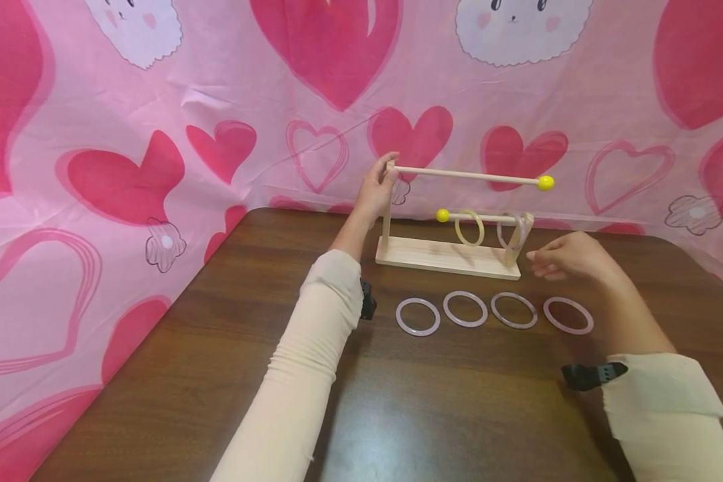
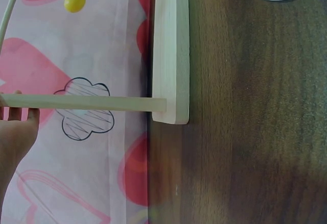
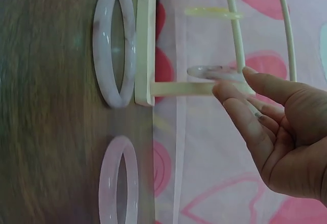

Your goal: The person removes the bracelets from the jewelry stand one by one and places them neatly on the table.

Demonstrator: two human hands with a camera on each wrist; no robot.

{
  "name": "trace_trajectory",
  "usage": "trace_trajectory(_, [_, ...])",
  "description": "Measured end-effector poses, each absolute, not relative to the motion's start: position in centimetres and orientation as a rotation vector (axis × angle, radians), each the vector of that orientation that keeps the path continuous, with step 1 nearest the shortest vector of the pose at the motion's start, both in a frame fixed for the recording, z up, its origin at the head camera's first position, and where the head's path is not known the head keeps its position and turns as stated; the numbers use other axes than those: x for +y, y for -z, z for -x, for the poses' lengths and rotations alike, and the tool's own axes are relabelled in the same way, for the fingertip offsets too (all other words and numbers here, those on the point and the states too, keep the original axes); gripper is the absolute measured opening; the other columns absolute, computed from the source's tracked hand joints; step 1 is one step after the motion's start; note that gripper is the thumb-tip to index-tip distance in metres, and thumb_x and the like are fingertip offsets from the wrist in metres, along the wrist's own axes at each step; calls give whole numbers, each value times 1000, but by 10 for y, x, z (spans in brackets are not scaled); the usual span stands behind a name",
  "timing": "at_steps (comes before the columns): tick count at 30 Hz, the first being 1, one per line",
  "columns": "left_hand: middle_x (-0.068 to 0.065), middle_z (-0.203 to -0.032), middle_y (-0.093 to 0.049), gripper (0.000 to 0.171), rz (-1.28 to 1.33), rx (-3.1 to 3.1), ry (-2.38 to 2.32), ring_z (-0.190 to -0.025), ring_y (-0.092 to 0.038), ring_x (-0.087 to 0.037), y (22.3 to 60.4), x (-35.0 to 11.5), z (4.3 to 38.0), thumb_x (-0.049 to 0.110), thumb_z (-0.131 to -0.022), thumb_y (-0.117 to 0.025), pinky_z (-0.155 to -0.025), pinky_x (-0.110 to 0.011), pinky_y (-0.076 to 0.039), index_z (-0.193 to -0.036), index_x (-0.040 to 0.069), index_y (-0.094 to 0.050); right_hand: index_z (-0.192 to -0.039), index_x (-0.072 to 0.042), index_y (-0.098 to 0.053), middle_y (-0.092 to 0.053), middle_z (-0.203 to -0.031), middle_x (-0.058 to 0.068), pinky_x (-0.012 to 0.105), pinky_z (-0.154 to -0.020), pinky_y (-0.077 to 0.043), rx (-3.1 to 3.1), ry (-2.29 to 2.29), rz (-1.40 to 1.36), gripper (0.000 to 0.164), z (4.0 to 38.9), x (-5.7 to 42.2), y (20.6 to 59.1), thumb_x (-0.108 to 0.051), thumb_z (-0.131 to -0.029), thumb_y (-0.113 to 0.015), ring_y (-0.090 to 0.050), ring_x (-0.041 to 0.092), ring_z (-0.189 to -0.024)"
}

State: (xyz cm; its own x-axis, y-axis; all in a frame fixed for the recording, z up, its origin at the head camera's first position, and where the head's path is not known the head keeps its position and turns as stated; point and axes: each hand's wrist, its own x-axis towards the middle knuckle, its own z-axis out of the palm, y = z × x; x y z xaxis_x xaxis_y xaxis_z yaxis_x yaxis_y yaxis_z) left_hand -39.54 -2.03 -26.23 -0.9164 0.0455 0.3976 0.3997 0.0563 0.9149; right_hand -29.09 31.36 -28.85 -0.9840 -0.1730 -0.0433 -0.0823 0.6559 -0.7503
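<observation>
A pale wooden bangle stand (image 1: 446, 258) has a long upper rod and a shorter lower rod, each tipped with a yellow ball. My left hand (image 1: 375, 191) grips the top of its tall left post; in the left wrist view the fingers (image 2: 15, 113) go behind that post. On the lower rod hang a yellow bangle (image 1: 474, 244) and, close to the short post, a translucent pale bangle (image 1: 499, 231). Beside the short post is my right hand (image 1: 569, 256), its fingers loosely bent and holding nothing. In the right wrist view its thumb and forefinger are apart near the post's top.
Several pale bangles lie in a row before the stand, from a whitish one (image 1: 418, 333) on the left to a pinkish one (image 1: 572, 331) on the right. Behind the brown wooden table (image 1: 217, 361) hangs a pink heart-patterned cloth (image 1: 229, 80).
</observation>
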Motion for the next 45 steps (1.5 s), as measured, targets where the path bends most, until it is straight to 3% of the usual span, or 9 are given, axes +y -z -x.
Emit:
trace_trajectory(3, [-2,-138,-46,37,446,-2071,1933,-123,-44,-14,263,-20,395,14,-96,-48,-100,-27,-35,-133,16,-49,-104,26,-54,-68,-78,19,31,-63,-55,2685,1177,177,42,297,302,271,-15,-92,-58,-67,15,-67])
trace_trajectory(7, [-2,-139,-46,37,450,-2071,1928,-124,-44,-15,263,-21,394,13,-96,-48,-100,-27,-35,-133,15,-49,-109,24,-52,-68,-82,21,30,-65,-55,2777,1219,171,41,297,290,274,-13,-92,-56,-68,16,-69])
trace_trajectory(14, [-3,-140,-43,38,432,-2098,1974,-125,-42,-16,254,-22,383,12,-95,-48,-102,-29,-33,-134,14,-48,-99,15,-64,-69,-73,14,25,-55,-54,2994,1108,245,36,300,274,281,-19,-88,-63,-66,13,-61])
trace_trajectory(20, [-6,-141,-42,38,428,-2115,1959,-127,-41,-18,242,-21,362,9,-96,-47,-101,-26,-34,-134,10,-47,-101,14,-64,-69,-74,16,29,-57,-54,3027,1047,230,38,307,263,283,-21,-87,-64,-68,22,-66])
trace_trajectory(27, [1,-139,-44,39,450,-2089,1935,-125,-42,-14,263,-20,397,15,-95,-49,-101,-28,-34,-134,17,-48,-101,10,-66,-69,-77,17,22,-54,-52,3118,994,261,36,312,251,286,-23,-87,-64,-68,25,-68])
trace_trajectory(40, [1,-139,-45,38,443,-2081,1934,-125,-42,-15,263,-20,395,14,-95,-48,-100,-26,-34,-133,16,-49,-103,9,-65,-68,-89,21,21,-51,-50,3181,1087,213,35,319,235,290,-22,-86,-65,-67,24,-67])
trace_trajectory(41, [0,-139,-45,38,446,-2077,1931,-125,-42,-15,263,-20,395,14,-95,-49,-100,-25,-34,-133,16,-49,-103,10,-64,-68,-88,21,24,-53,-52,3184,1096,220,36,320,234,291,-21,-86,-65,-67,24,-66])
trace_trajectory(43, [-1,-139,-46,37,453,-2072,1925,-125,-42,-15,263,-19,394,14,-95,-49,-100,-25,-35,-132,15,-49,-103,11,-64,-67,-86,22,29,-77,-51,3183,1121,246,35,321,232,291,-19,-85,-65,-67,22,-63])
trace_trajectory(45, [-1,-138,-46,37,454,-2073,1921,-125,-42,-15,263,-19,394,14,-95,-49,-100,-25,-35,-132,15,-49,-102,13,-63,-68,-83,21,38,-103,-32,3187,1127,276,35,323,231,292,-17,-85,-66,-66,18,-59])
